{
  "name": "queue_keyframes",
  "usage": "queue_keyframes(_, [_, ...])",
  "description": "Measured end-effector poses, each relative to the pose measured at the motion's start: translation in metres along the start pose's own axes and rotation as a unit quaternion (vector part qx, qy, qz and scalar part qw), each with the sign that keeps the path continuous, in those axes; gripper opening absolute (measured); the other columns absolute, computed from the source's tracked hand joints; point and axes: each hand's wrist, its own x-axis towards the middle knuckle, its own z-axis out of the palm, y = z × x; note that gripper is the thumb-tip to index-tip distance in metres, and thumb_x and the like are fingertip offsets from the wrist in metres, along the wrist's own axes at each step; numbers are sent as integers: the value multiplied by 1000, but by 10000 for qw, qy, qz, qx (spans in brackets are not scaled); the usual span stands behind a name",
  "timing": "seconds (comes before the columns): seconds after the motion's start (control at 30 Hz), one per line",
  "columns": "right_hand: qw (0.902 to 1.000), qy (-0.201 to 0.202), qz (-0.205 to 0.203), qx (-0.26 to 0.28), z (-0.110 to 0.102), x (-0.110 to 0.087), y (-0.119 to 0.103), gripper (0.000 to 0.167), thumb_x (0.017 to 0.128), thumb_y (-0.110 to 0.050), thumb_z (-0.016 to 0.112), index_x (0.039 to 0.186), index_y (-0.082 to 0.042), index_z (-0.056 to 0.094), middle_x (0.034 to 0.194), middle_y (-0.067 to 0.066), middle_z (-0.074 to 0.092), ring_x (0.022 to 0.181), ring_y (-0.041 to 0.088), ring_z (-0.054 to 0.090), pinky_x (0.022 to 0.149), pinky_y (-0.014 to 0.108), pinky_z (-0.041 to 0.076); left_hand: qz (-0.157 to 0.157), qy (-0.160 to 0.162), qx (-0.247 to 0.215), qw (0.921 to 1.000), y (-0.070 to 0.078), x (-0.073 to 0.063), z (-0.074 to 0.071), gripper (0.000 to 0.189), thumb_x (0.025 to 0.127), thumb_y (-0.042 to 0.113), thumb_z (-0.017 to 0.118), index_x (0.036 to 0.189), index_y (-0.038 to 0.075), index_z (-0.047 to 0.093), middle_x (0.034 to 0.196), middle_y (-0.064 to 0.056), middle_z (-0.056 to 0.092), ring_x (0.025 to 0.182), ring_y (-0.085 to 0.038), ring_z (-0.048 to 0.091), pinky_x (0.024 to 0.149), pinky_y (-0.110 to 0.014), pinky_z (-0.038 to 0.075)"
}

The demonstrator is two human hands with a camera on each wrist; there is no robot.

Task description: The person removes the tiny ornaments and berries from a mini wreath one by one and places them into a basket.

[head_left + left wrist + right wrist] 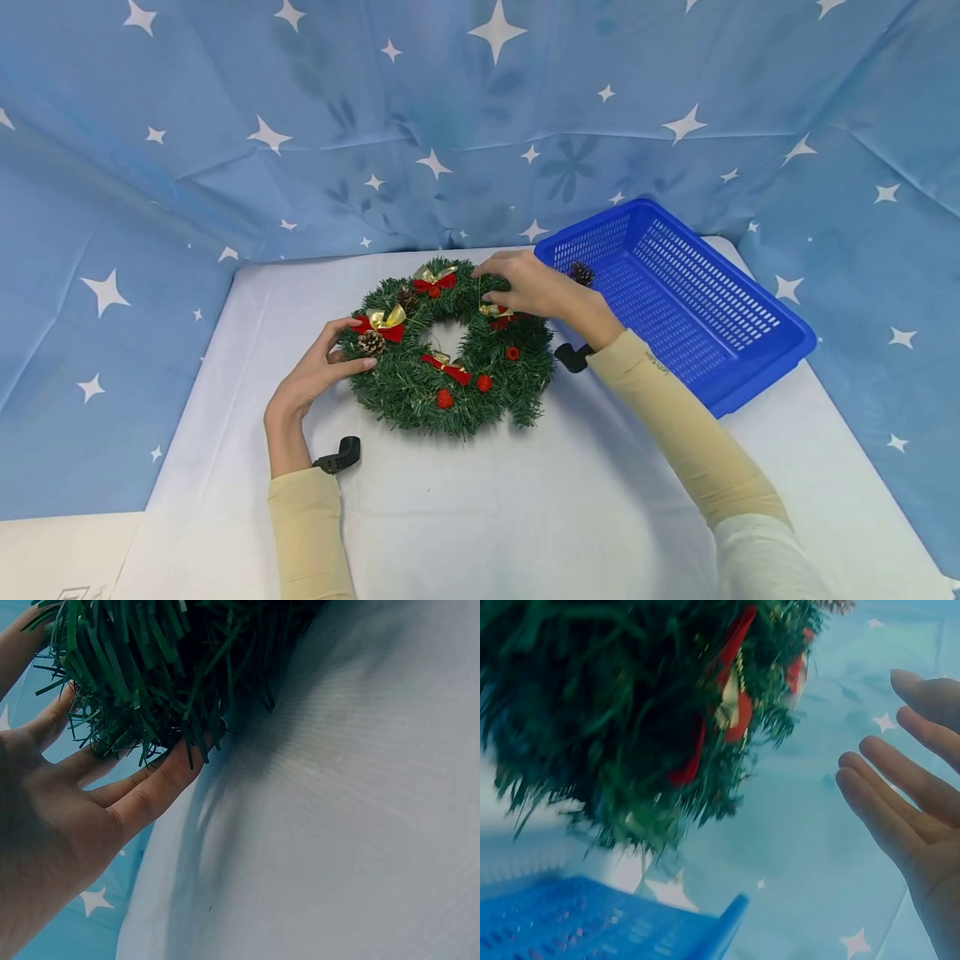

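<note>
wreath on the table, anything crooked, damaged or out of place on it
Nothing looks plainly broken. Two mild oddities: a green tuft at the near right edge sticks out past the round outline of the wreath, and the front red bow sits slanted, its right end lower.

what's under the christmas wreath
The white tablecloth shows through the hole of the Christmas wreath and around it; whatever lies directly beneath its branches is covered and can't be seen.
</note>
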Motion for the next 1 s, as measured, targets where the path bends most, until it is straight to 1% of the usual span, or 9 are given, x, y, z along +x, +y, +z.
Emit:
queue_keyframes(0.1, [9999, -71, -51, 51, 3, 6, -8, 39, 96, -10, 73, 133, 0, 66, 132, 20, 67, 104, 32, 70, 91, 44, 55, -8, 6, -13, 10000, 0, 0, -1, 80, 92, 36, 79, 157, 30, 32, 172, 1, 11, 90, -24, 39, 86, -47, 31])
queue_keyframes(0.17, [9998, -119, -83, 98, 5, 10, -13, 39, 97, -11, 73, 133, -1, 66, 133, 19, 66, 109, 33, 69, 95, 44, 55, -20, 9, 5, 10000, 0, -1, -1, 81, 92, 37, 79, 157, 31, 32, 172, 1, 11, 94, -24, 41, 88, -47, 31])
queue_keyframes(0.33, [9995, -211, -177, 182, 13, 19, -23, 39, 97, -12, 73, 134, -1, 66, 136, 17, 66, 126, 32, 63, 104, 43, 52, -38, 2, 3, 10000, 0, -2, -1, 80, 93, 37, 79, 157, 30, 32, 172, 0, 10, 91, -24, 40, 86, -47, 31])
queue_keyframes(0.4, [9993, -236, -229, 195, 17, 22, -25, 39, 97, -11, 73, 135, -2, 66, 137, 16, 66, 129, 31, 62, 106, 43, 51, -41, -5, -23, 10000, 0, -2, -1, 80, 93, 36, 79, 157, 30, 32, 172, -1, 10, 91, -25, 40, 85, -47, 31])
queue_keyframes(0.53, [9989, -306, -286, 224, 23, 28, -30, 40, 98, -12, 72, 136, -3, 65, 138, 15, 65, 130, 30, 61, 107, 40, 50, -51, -20, -59, 10000, -1, -1, -1, 80, 93, 36, 79, 157, 30, 31, 173, -3, 7, 106, -28, 44, 91, -47, 33])
queue_keyframes(0.57, [9987, -334, -287, 244, 24, 29, -31, 40, 98, -12, 72, 136, -3, 65, 138, 15, 65, 130, 30, 61, 107, 40, 50, -56, -15, -60, 10000, -1, -1, 0, 80, 93, 36, 79, 157, 30, 31, 173, -3, 6, 112, -29, 45, 94, -48, 33])
queue_keyframes(0.63, [9985, -397, -265, 260, 26, 31, -34, 40, 98, -12, 72, 136, -2, 64, 139, 15, 64, 131, 30, 60, 108, 39, 50, -66, -11, -68, 10000, -1, -1, 0, 81, 93, 36, 79, 157, 30, 31, 174, -3, 5, 118, -31, 44, 97, -48, 33])
queue_keyframes(0.9, [9979, -463, -388, 219, 34, 42, -43, 42, 98, -13, 72, 138, -3, 64, 139, 14, 65, 130, 30, 61, 110, 42, 48, -63, 20, -49, 10000, -1, 0, 0, 80, 93, 37, 79, 157, 30, 32, 173, -3, 7, 109, -31, 46, 94, -47, 33])
queue_keyframes(1.0, [9978, -476, -445, 139, 38, 45, -46, 41, 98, -14, 72, 138, -4, 64, 139, 13, 65, 132, 30, 59, 113, 44, 45, -73, 13, -17, 10000, -1, 1, 0, 80, 93, 38, 79, 157, 30, 32, 173, -3, 7, 115, -33, 48, 97, -48, 34])
